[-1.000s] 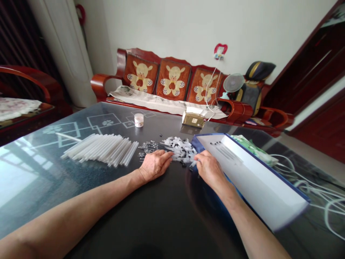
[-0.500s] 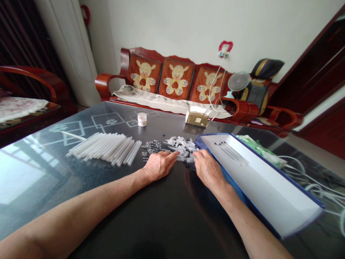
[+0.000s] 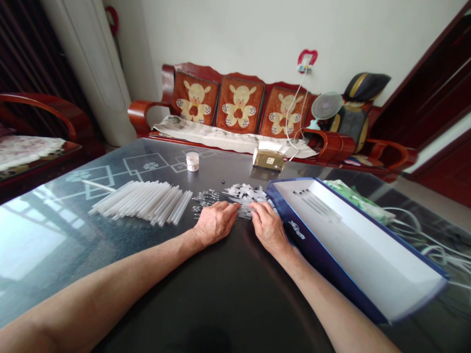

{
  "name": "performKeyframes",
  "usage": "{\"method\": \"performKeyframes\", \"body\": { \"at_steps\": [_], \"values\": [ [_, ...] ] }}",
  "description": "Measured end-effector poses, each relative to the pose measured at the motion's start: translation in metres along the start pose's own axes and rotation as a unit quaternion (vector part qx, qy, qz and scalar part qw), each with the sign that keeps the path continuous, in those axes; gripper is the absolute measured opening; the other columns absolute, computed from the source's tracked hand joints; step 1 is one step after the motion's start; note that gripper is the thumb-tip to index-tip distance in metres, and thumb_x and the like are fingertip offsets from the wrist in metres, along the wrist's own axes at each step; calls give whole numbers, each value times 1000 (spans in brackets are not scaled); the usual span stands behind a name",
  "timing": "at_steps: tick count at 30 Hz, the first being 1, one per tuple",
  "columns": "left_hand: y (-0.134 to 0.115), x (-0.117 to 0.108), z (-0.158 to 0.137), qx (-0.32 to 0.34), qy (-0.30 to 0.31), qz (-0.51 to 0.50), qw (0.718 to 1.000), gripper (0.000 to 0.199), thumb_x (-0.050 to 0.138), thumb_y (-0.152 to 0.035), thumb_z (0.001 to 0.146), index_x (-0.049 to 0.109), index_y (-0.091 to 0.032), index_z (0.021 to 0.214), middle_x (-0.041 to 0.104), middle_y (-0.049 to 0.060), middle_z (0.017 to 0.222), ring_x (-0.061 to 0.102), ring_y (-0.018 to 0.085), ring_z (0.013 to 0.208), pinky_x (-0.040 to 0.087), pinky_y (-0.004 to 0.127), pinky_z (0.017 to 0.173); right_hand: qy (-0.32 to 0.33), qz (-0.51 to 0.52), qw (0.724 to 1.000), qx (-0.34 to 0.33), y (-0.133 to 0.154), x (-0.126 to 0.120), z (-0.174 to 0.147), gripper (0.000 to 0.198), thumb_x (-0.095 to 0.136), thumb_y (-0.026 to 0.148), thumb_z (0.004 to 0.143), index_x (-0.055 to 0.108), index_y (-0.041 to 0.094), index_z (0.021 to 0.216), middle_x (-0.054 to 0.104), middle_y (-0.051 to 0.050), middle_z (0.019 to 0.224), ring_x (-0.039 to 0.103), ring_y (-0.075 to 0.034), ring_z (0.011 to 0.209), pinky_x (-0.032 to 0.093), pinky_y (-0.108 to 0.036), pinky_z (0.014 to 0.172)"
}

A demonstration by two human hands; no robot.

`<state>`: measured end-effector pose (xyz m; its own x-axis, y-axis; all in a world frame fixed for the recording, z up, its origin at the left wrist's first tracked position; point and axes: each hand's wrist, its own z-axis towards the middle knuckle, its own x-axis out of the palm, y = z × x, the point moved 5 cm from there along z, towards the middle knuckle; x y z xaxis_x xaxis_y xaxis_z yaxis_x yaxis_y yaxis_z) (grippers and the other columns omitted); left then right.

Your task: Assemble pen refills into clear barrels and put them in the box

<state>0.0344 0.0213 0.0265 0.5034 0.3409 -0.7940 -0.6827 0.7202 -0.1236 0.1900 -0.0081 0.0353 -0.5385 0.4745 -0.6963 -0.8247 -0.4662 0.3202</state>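
Observation:
My left hand (image 3: 216,221) rests low over the dark table at the front of a pile of pen parts, its fingers curled together. Facing it, my right hand (image 3: 269,226) has its fingertips bent in at the pile's near edge. Whatever either hand holds is hidden behind the fingers. Dark pen refills with metal tips (image 3: 208,197) lie left in the pile, and small white plastic pieces (image 3: 245,192) lie right. Farther left is a stack of frosted white pen barrels (image 3: 142,202). Several pens with black ends (image 3: 312,203) lie in the blue box (image 3: 331,264) right of my right hand.
A small white jar (image 3: 192,162) and a tissue box (image 3: 269,158) stand toward the table's back. Right of the blue box lie a green package (image 3: 355,200) and white cables (image 3: 437,252). Beyond the table are a wooden sofa (image 3: 145,115) and a fan (image 3: 326,106).
My right hand has moved left, away from the blue box's side and closer to my left hand. My left hand has hardly moved.

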Motion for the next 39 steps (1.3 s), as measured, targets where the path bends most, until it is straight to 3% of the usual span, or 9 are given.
{"method": "performKeyframes", "body": {
  "at_steps": [15,20,25,29,34,39],
  "values": [
    [-1,2,-1,6,34,4,999,31,39,-32,97,64,-19,108,66,5,82,65,18,77,51,26,67,-7,34,998,-50,6,8,-1,26,43,18,93,62,20,111,62,-10,105,61,-20,100,51,-36,91],
    [5,-1,1,-11,13,-7,1000,28,41,-31,96,61,-18,109,69,6,88,67,19,81,52,28,70,-20,71,996,-54,9,11,5,28,43,14,91,63,20,109,63,-9,103,62,-19,99,52,-35,90],
    [24,-7,5,-57,-29,-42,997,19,48,-30,92,60,-18,101,69,4,83,67,18,78,50,26,68,-36,174,984,29,3,17,22,21,52,19,85,63,20,103,67,-7,96,63,-16,79,54,-30,74],
    [28,-10,7,-35,-46,-50,997,20,48,-31,93,60,-17,86,63,4,75,63,16,70,47,25,65,0,279,953,119,-4,20,27,20,57,29,84,64,19,99,68,-4,85,62,-15,71,53,-27,67],
    [21,-11,8,30,-37,-66,997,30,43,-31,96,59,-16,75,57,3,69,57,13,65,44,23,62,56,285,948,132,-8,13,25,22,58,35,83,66,19,97,67,-3,82,60,-14,68,51,-27,66],
    [16,-12,7,59,-48,-72,995,33,40,-30,98,58,-16,74,55,3,68,55,12,64,43,23,62,68,299,939,156,-7,17,20,24,53,40,86,62,21,98,66,-1,76,61,-14,64,52,-26,63]
  ]
}}
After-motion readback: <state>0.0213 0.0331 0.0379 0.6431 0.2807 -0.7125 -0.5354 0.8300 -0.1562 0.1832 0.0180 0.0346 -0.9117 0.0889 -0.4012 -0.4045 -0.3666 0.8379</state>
